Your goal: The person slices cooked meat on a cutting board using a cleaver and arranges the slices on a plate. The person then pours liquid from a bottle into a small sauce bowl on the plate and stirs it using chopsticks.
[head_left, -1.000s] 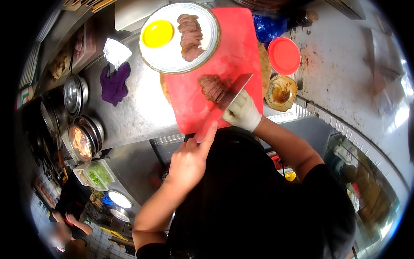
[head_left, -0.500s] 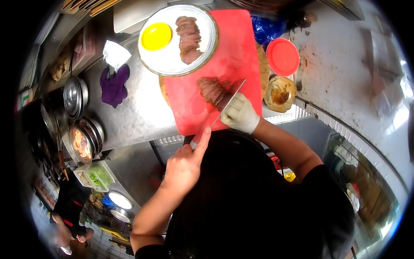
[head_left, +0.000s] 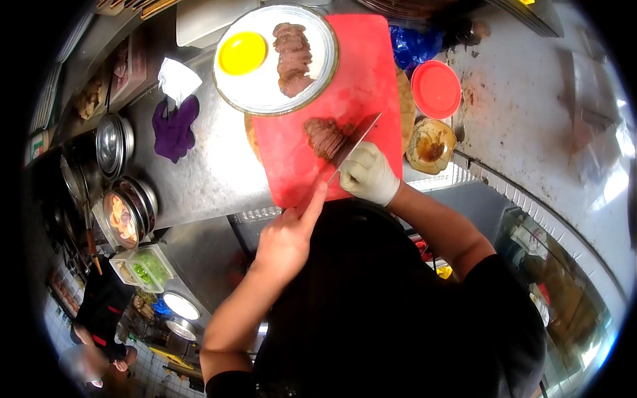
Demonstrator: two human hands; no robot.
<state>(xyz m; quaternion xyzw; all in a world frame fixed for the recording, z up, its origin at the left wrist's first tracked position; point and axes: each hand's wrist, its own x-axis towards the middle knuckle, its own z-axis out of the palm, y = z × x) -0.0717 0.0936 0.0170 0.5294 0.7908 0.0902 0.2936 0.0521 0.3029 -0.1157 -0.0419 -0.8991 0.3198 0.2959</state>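
A piece of cooked meat (head_left: 322,137), cut into slices at its left part, lies on the red cutting board (head_left: 368,60). My left hand (head_left: 285,240) is bare and closed around the handle of a knife (head_left: 355,140), its index finger stretched along the blade's back. The blade slants up to the right, against the meat's right end. Just right of the blade, my right hand (head_left: 368,174), in a white glove, is curled on the meat's end; its fingertips and that end are mostly hidden. A round plate (head_left: 325,79) above holds a row of meat slices (head_left: 292,60) and a yellow dish (head_left: 242,53).
On the right stand a red dish (head_left: 435,89) and a stained glass bowl (head_left: 428,147). A purple cloth (head_left: 176,129) and white paper (head_left: 179,81) lie on the steel counter (head_left: 219,159). Metal bowls (head_left: 114,146) are farther left. Another person (head_left: 99,312) is at lower left.
The knife and my left hand have shifted slightly up along the cut. My right hand stays almost in place beside the blade.
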